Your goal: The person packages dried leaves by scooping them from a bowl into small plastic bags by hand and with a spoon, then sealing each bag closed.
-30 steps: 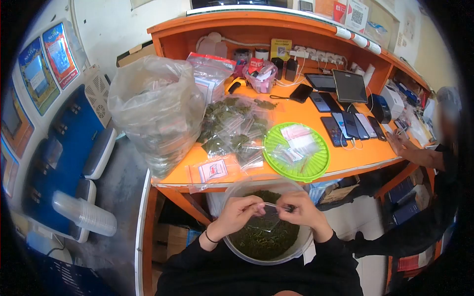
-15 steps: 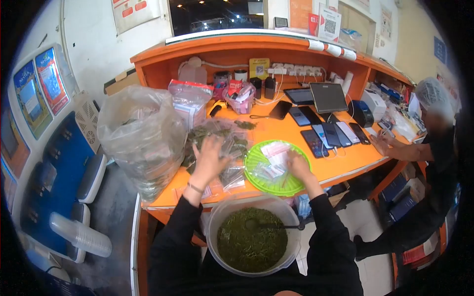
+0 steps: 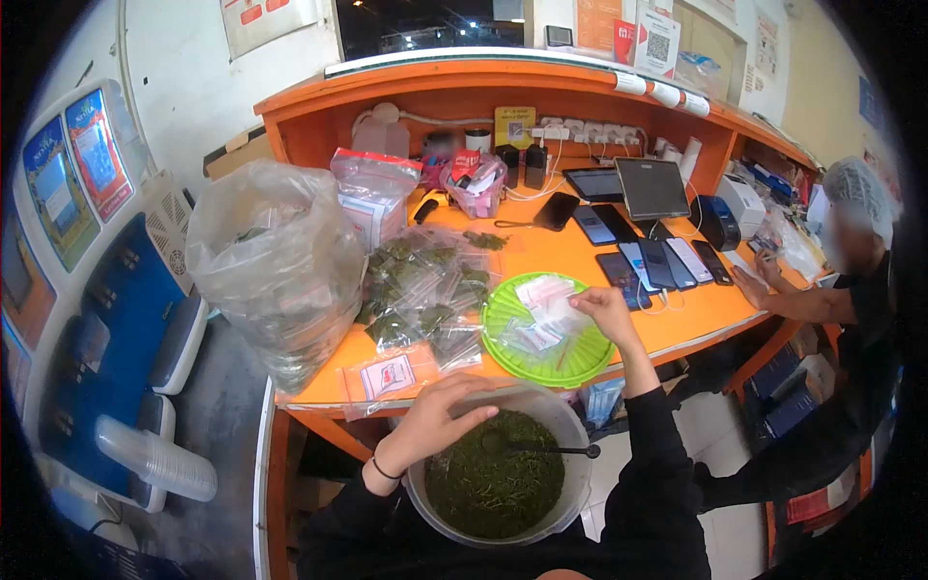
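My left hand (image 3: 440,416) is over the left rim of a clear plastic tub (image 3: 582,493), its fingers stretched out and thumb apart, holding nothing I can see. Chopped dried green herb (image 3: 493,483) fills much of the tub, and a black long-handled scoop (image 3: 546,448) lies across it. Above the right side of a round green tray (image 3: 503,362), my right hand (image 3: 609,314) pinches the edge of a small clear plastic bag (image 3: 561,314). More small bags and printed slips (image 3: 532,336) lie on the tray. Left of it are several filled herb packets (image 3: 425,280).
A large translucent sack (image 3: 275,280) stands at the desk's left end. One flat packet with a red-printed label (image 3: 389,375) lies near the front edge. Phones (image 3: 657,263) and a tablet (image 3: 650,188) are at the right. A co-worker in a hair net (image 3: 855,193) leans on the desk there.
My left hand has drawn back from the herb packets to the tub's rim. My right hand has risen slightly from the tray's bags, fingers now pinched. The labelled packet at the front edge is now uncovered.
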Available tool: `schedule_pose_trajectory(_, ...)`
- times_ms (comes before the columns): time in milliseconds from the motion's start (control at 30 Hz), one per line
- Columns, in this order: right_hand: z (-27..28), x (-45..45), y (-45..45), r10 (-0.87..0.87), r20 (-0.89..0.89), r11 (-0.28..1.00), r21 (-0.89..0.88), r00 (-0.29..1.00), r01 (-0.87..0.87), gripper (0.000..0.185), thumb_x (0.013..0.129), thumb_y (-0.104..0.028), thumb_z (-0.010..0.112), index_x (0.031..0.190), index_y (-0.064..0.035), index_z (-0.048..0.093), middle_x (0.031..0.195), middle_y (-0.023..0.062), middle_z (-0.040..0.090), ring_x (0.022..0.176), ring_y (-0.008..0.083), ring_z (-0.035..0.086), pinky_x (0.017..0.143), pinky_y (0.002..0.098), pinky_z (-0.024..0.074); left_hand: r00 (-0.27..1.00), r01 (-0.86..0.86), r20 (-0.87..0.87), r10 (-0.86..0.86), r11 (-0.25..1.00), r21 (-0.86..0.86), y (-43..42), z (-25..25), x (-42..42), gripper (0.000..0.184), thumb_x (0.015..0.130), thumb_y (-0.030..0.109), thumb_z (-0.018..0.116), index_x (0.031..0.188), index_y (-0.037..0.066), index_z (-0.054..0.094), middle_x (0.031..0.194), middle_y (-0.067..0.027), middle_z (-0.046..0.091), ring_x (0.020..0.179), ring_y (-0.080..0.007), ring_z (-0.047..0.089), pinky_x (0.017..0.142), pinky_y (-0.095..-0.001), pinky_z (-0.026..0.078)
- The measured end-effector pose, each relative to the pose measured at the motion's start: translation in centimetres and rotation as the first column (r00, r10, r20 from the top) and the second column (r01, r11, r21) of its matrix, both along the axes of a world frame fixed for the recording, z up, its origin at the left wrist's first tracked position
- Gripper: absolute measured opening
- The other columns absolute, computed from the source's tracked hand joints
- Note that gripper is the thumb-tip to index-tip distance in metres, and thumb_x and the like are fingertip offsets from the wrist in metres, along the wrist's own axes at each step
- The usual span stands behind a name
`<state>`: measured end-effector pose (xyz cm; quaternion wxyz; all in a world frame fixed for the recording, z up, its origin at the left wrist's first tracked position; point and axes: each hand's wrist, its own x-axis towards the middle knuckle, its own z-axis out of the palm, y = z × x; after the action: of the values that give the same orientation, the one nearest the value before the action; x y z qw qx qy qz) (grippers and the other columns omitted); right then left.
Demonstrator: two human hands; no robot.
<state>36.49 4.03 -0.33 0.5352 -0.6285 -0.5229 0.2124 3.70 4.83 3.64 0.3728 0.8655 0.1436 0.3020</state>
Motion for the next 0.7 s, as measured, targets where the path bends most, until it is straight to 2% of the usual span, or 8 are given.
schedule_pose_trajectory(100, -0.7, 0.4, 0.7, -0.055, 0.107, 0.998, -0.033, 0.993, 0.059, 0.01, 0.078, -0.008, 0.064, 0.078, 0.0018, 0.064, 0.071, 0.0018, 0.062, 0.065, 0.0081, 0.054, 0.062, 0.0226, 0.0423, 0.999, -0.005, 0.044, 0.007, 0.999, -0.035, -0.2, -0.4, 0.5, 0.026, 0.079, 0.016, 0.065, 0.099, 0.0, 0.06, 0.099, -0.0123, 0.062, 0.093, -0.0247, 0.059, 0.082, -0.0318, 0.045)
schedule_pose_trajectory(200, -1.2, 1.1, 1.3, -0.022, -0.086, 0.999, 0.04, 0.996, 0.026, 0.011, 0.079, -0.01, 0.064, 0.079, 0.0003, 0.062, 0.071, 0.0002, 0.061, 0.064, 0.0072, 0.052, 0.062, 0.0212, 0.0403, 0.998, 0.015, 0.054, -0.01, 0.997, -0.081, -0.5, -0.7, 0.8, 0.023, 0.078, 0.012, 0.066, 0.096, 0.0, 0.061, 0.097, -0.0111, 0.063, 0.093, -0.0222, 0.06, 0.083, -0.0313, 0.045)
schedule_pose_trajectory(300, -0.9, 1.3, 1.4, 0.037, -0.248, 0.999, 0.002, 0.968, -0.038, 0.012, 0.081, -0.014, 0.062, 0.08, -0.0018, 0.062, 0.072, 0.0005, 0.061, 0.064, 0.0066, 0.051, 0.062, 0.0198, 0.0385, 0.999, 0.012, 0.051, -0.006, 0.991, -0.13, -0.4, -1.1, 0.8, 0.024, 0.078, 0.013, 0.066, 0.097, 0.0, 0.061, 0.097, -0.0103, 0.063, 0.093, -0.0216, 0.059, 0.083, -0.0309, 0.045)
schedule_pose_trajectory(367, -0.6, 0.9, 1.5, 0.037, -0.269, 0.999, 0.028, 0.962, -0.031, 0.013, 0.082, -0.015, 0.06, 0.079, -0.0027, 0.062, 0.071, -0.0006, 0.06, 0.064, 0.0068, 0.05, 0.063, 0.0197, 0.0383, 0.999, 0.014, 0.035, -0.009, 0.989, -0.146, 0.0, -1.3, 0.9, 0.029, 0.077, 0.014, 0.067, 0.101, 0.0, 0.059, 0.099, -0.0106, 0.061, 0.093, -0.0212, 0.058, 0.084, -0.0311, 0.044)
schedule_pose_trajectory(400, -0.4, 0.6, 1.4, 0.036, -0.279, 0.999, 0.043, 0.96, -0.025, 0.013, 0.083, -0.016, 0.06, 0.079, -0.0032, 0.062, 0.071, -0.0011, 0.059, 0.064, 0.0068, 0.05, 0.064, 0.0196, 0.0382, 0.997, -0.055, 0.055, 0.061, 0.993, -0.102, 0.1, -1.5, 1.1, 0.034, 0.077, 0.016, 0.068, 0.105, 0.001, 0.058, 0.101, -0.011, 0.06, 0.094, -0.0212, 0.058, 0.084, -0.0313, 0.044)
schedule_pose_trajectory(500, 3.0, -3.2, -0.8, 0.282, -0.419, 0.958, 0.073, 0.863, -0.278, 0.011, 0.084, -0.013, 0.058, 0.08, -0.0033, 0.061, 0.071, -0.002, 0.058, 0.067, 0.0073, 0.05, 0.067, 0.0209, 0.0389, 0.963, -0.238, 0.132, 0.233, 0.971, 0.019, 0.8, -1.4, 1.8, 0.048, 0.075, 0.021, 0.07, 0.114, 0.002, 0.052, 0.106, -0.0122, 0.056, 0.097, -0.0213, 0.056, 0.084, -0.0317, 0.044)
schedule_pose_trajectory(567, 5.3, -6.1, -2.9, 0.418, -0.366, 0.889, -0.02, 0.831, -0.457, 0.009, 0.084, -0.011, 0.057, 0.081, -0.0029, 0.06, 0.077, 0.0008, 0.06, 0.072, 0.0081, 0.052, 0.07, 0.0226, 0.0403, 0.936, -0.321, 0.175, 0.306, 0.945, 0.067, 1.5, 0.0, 2.4, 0.057, 0.073, 0.024, 0.072, 0.12, 0.003, 0.047, 0.11, -0.0132, 0.053, 0.1, -0.0216, 0.054, 0.085, -0.0319, 0.044)
schedule_pose_trajectory(700, 5.8, -8.5, -4.4, 0.636, -0.366, 0.703, -0.089, 0.68, -0.706, 0.009, 0.085, -0.011, 0.056, 0.083, -0.0018, 0.058, 0.076, -0.0007, 0.057, 0.074, 0.0066, 0.05, 0.071, 0.022, 0.0393, 0.99, -0.132, 0.028, 0.135, 0.987, -0.095, 1.7, 0.8, 2.6, 0.044, 0.075, 0.023, 0.07, 0.111, 0.002, 0.056, 0.093, -0.0103, 0.059, 0.083, -0.0176, 0.058, 0.072, -0.0285, 0.047)
